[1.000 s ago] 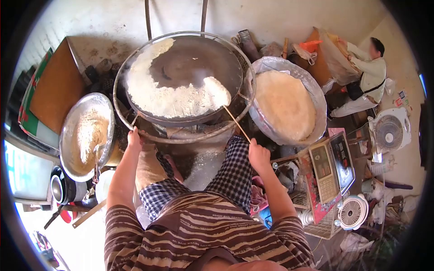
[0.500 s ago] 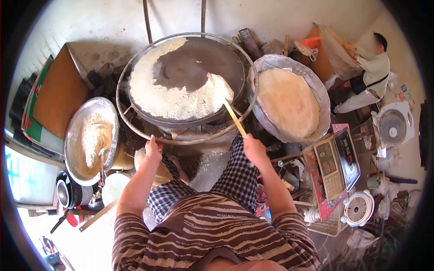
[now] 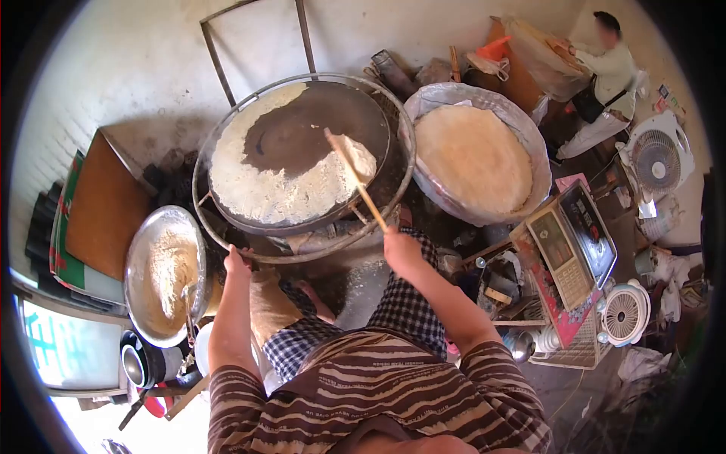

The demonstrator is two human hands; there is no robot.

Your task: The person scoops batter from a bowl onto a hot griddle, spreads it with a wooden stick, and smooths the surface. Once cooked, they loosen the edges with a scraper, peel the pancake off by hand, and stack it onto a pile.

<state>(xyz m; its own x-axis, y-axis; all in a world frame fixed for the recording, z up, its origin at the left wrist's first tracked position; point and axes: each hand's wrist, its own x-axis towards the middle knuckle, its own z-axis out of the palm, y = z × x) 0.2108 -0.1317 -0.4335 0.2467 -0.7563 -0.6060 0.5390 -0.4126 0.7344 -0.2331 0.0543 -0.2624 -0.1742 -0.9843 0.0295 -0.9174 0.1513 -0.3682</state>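
Observation:
My right hand [image 3: 403, 253] grips the handle of a wooden batter spreader [image 3: 370, 203], its blade lying over the right side of a round dark griddle [image 3: 310, 125]. Beside the blade sits a lump of pale batter [image 3: 361, 159]. A thin, uneven batter layer [image 3: 261, 193] covers the griddle's left and front, leaving the dark middle and back bare. At the front left, my left hand [image 3: 237, 262] has its fingers closed at the metal ring [image 3: 302, 259] around the griddle; part of the grip is hidden.
Left stands a metal basin [image 3: 136, 268] of batter with a utensil inside. Right is a plastic-lined round container [image 3: 541, 170] with thin round flatbreads [image 3: 476, 159]. A scale [image 3: 556, 257] and fans [image 3: 626, 314] stand farther right. Another person [image 3: 614, 79] handles a plastic bag behind.
The view has shifted and tilted. The spreader has turned and moved slightly across the batter, with the lump still beside its blade. My left hand has shifted left along the ring.

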